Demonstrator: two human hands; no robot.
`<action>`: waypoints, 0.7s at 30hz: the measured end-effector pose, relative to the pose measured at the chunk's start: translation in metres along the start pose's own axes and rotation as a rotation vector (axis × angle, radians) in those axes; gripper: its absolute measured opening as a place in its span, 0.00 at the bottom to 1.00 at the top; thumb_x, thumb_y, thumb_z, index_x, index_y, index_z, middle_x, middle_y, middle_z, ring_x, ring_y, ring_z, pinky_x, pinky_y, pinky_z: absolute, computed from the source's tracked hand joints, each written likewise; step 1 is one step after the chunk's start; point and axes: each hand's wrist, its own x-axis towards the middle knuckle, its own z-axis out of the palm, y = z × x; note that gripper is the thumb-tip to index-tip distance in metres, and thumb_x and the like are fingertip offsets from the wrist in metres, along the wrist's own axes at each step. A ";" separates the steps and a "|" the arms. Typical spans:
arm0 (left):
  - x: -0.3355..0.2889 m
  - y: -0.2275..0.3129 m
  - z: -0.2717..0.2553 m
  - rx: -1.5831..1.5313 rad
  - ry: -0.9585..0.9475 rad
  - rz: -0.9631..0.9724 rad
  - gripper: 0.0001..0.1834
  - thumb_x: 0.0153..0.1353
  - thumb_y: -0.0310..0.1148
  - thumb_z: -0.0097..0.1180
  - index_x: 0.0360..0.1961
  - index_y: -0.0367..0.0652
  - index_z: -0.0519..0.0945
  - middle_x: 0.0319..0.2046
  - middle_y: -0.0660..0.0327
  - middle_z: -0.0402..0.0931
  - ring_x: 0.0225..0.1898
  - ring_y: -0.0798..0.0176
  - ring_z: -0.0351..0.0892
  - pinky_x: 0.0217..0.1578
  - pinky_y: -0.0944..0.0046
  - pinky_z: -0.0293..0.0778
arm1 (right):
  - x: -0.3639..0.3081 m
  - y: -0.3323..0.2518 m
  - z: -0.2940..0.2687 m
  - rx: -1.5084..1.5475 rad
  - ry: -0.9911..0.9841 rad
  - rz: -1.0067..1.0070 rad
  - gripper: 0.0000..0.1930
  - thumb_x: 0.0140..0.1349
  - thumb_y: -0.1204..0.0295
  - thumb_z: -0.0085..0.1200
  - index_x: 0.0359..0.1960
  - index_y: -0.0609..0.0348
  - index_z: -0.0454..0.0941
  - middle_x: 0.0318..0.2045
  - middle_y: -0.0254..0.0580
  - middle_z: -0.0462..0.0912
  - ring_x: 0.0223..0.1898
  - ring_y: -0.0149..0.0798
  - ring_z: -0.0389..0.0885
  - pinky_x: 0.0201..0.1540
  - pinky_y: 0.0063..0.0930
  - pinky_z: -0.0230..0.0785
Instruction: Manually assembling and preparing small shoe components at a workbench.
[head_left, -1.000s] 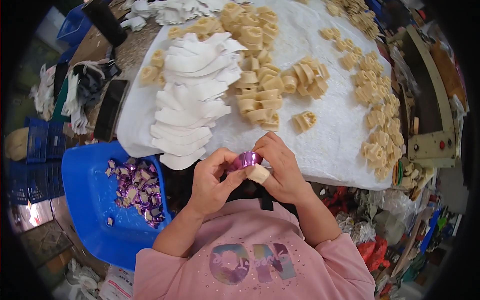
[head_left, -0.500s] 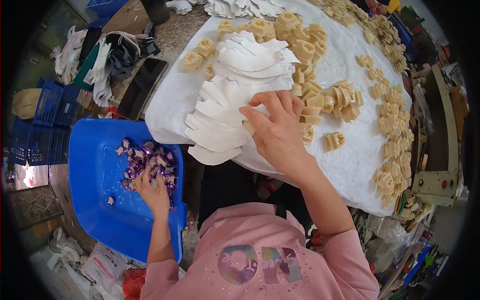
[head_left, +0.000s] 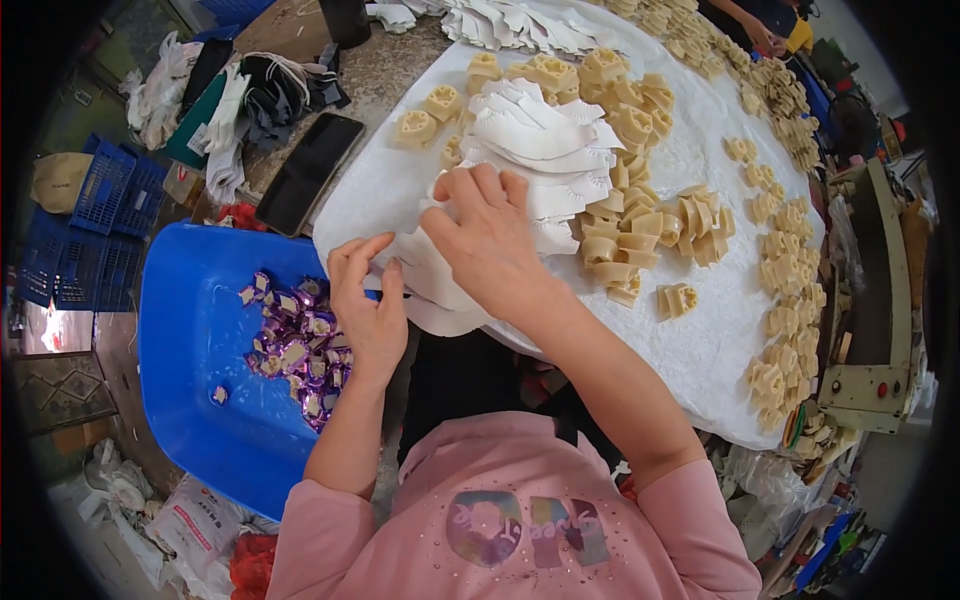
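Overlapping white curved pieces (head_left: 545,130) lie fanned in a row on a white cloth. Over the near part of that row is my right hand (head_left: 490,240), its fingers bent in toward the thumb; what they grip is hidden beneath them. Just to its left, at the row's near left edge, my left hand (head_left: 370,315) is raised with fingers curled and thumb up. Whatever sits between its fingers I cannot make out. Under and left of it, a blue tub (head_left: 185,400) holds a heap of shiny purple pieces with beige faces (head_left: 305,345).
Beige moulded curved pieces (head_left: 635,120) are piled beside the white row, with more (head_left: 785,300) along the cloth's right edge. A black phone (head_left: 310,172) lies left of the cloth, near white gloves (head_left: 228,110). Another person's hand (head_left: 765,38) shows at the far right.
My left hand has come up out of the blue tub to the white pieces. My right hand has shifted left; the beige piece seen in its fingers before is now out of sight.
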 end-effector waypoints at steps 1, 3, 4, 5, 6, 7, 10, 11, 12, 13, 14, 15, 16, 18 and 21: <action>0.002 0.002 -0.001 -0.032 -0.019 -0.035 0.15 0.56 0.21 0.51 0.45 0.39 0.78 0.43 0.59 0.70 0.41 0.64 0.70 0.43 0.66 0.66 | -0.004 0.001 -0.004 0.037 0.041 0.000 0.07 0.42 0.79 0.54 0.26 0.57 0.73 0.38 0.40 0.71 0.43 0.42 0.66 0.43 0.38 0.56; 0.011 0.009 -0.003 -0.102 -0.009 0.003 0.14 0.56 0.21 0.49 0.45 0.37 0.77 0.43 0.58 0.71 0.43 0.64 0.70 0.44 0.66 0.66 | -0.012 0.001 -0.006 0.078 0.080 -0.004 0.06 0.44 0.78 0.54 0.26 0.59 0.73 0.36 0.42 0.72 0.42 0.43 0.68 0.42 0.37 0.59; 0.016 0.015 -0.001 -0.185 -0.009 0.050 0.14 0.57 0.21 0.47 0.45 0.36 0.77 0.43 0.57 0.72 0.44 0.64 0.70 0.45 0.67 0.66 | -0.020 0.004 -0.006 0.178 0.102 0.045 0.08 0.42 0.81 0.53 0.27 0.60 0.72 0.37 0.43 0.72 0.40 0.45 0.68 0.39 0.36 0.62; 0.022 0.022 0.001 -0.195 -0.012 0.052 0.14 0.57 0.21 0.47 0.45 0.36 0.77 0.43 0.57 0.72 0.44 0.64 0.70 0.45 0.67 0.66 | -0.026 0.005 -0.006 0.277 0.124 0.093 0.11 0.40 0.84 0.52 0.29 0.62 0.70 0.37 0.44 0.71 0.39 0.46 0.69 0.37 0.34 0.65; 0.028 0.030 0.004 -0.260 -0.071 0.139 0.14 0.57 0.21 0.45 0.44 0.34 0.76 0.43 0.56 0.73 0.44 0.64 0.72 0.45 0.67 0.67 | -0.029 0.005 -0.006 0.268 0.124 0.097 0.11 0.40 0.84 0.52 0.29 0.62 0.70 0.37 0.44 0.71 0.39 0.46 0.69 0.37 0.34 0.65; 0.033 0.037 0.005 -0.318 -0.132 0.226 0.14 0.58 0.21 0.42 0.44 0.33 0.75 0.43 0.54 0.74 0.44 0.63 0.73 0.46 0.68 0.67 | -0.032 0.005 -0.006 0.266 0.140 0.086 0.12 0.40 0.85 0.51 0.30 0.63 0.70 0.37 0.44 0.72 0.37 0.47 0.69 0.36 0.35 0.66; 0.042 0.054 0.008 -0.378 -0.288 0.219 0.15 0.56 0.20 0.42 0.43 0.36 0.76 0.38 0.53 0.77 0.42 0.55 0.75 0.47 0.61 0.67 | -0.037 0.006 -0.002 0.305 0.166 0.095 0.15 0.39 0.88 0.50 0.33 0.64 0.69 0.37 0.45 0.72 0.37 0.48 0.71 0.35 0.35 0.68; 0.044 0.054 0.013 -0.382 -0.293 0.223 0.15 0.56 0.20 0.42 0.43 0.36 0.76 0.38 0.53 0.77 0.42 0.55 0.75 0.47 0.61 0.67 | -0.039 0.007 -0.001 0.350 0.174 0.108 0.16 0.39 0.89 0.49 0.33 0.64 0.69 0.38 0.46 0.73 0.38 0.49 0.71 0.36 0.36 0.69; 0.046 0.052 0.020 -0.321 -0.329 0.218 0.15 0.56 0.20 0.42 0.44 0.36 0.75 0.37 0.53 0.77 0.42 0.54 0.76 0.47 0.60 0.67 | -0.041 0.008 -0.003 0.345 0.178 0.113 0.16 0.39 0.89 0.49 0.33 0.64 0.69 0.38 0.46 0.73 0.38 0.49 0.71 0.36 0.36 0.69; 0.048 0.049 0.026 -0.255 -0.360 0.211 0.16 0.56 0.20 0.41 0.46 0.36 0.74 0.36 0.53 0.78 0.41 0.53 0.76 0.47 0.59 0.67 | -0.043 0.009 -0.004 0.441 0.232 0.137 0.17 0.38 0.91 0.47 0.33 0.64 0.68 0.39 0.46 0.74 0.38 0.49 0.73 0.37 0.35 0.69; 0.049 0.044 0.029 -0.176 -0.386 0.240 0.16 0.56 0.20 0.42 0.47 0.37 0.72 0.36 0.53 0.78 0.42 0.52 0.76 0.49 0.58 0.65 | -0.046 0.010 -0.007 0.538 0.286 0.162 0.18 0.37 0.93 0.46 0.33 0.64 0.68 0.39 0.47 0.74 0.39 0.50 0.74 0.38 0.35 0.70; 0.049 0.043 0.027 -0.175 -0.388 0.242 0.16 0.56 0.20 0.42 0.47 0.37 0.72 0.36 0.53 0.78 0.42 0.52 0.76 0.49 0.58 0.65 | -0.049 0.009 -0.010 0.537 0.288 0.163 0.18 0.37 0.93 0.46 0.33 0.64 0.68 0.39 0.47 0.74 0.39 0.50 0.74 0.38 0.35 0.70; 0.049 0.045 0.025 -0.092 -0.386 0.330 0.16 0.58 0.21 0.40 0.47 0.37 0.72 0.37 0.52 0.78 0.42 0.53 0.77 0.51 0.57 0.66 | -0.054 0.008 -0.016 0.594 0.384 0.168 0.20 0.36 0.93 0.45 0.34 0.64 0.67 0.40 0.49 0.75 0.39 0.50 0.75 0.40 0.35 0.70; 0.048 0.049 0.027 -0.012 -0.389 0.417 0.16 0.59 0.22 0.39 0.48 0.36 0.72 0.38 0.52 0.78 0.42 0.53 0.78 0.52 0.57 0.66 | -0.063 0.008 -0.030 0.567 0.538 0.177 0.21 0.37 0.94 0.43 0.36 0.65 0.67 0.42 0.51 0.76 0.38 0.47 0.76 0.42 0.33 0.71; 0.047 0.056 0.035 0.054 -0.374 0.510 0.14 0.58 0.22 0.41 0.45 0.37 0.73 0.38 0.53 0.78 0.42 0.50 0.76 0.54 0.53 0.63 | -0.076 0.010 -0.038 0.663 0.716 0.349 0.20 0.40 0.95 0.40 0.36 0.65 0.67 0.42 0.50 0.76 0.39 0.43 0.77 0.43 0.30 0.71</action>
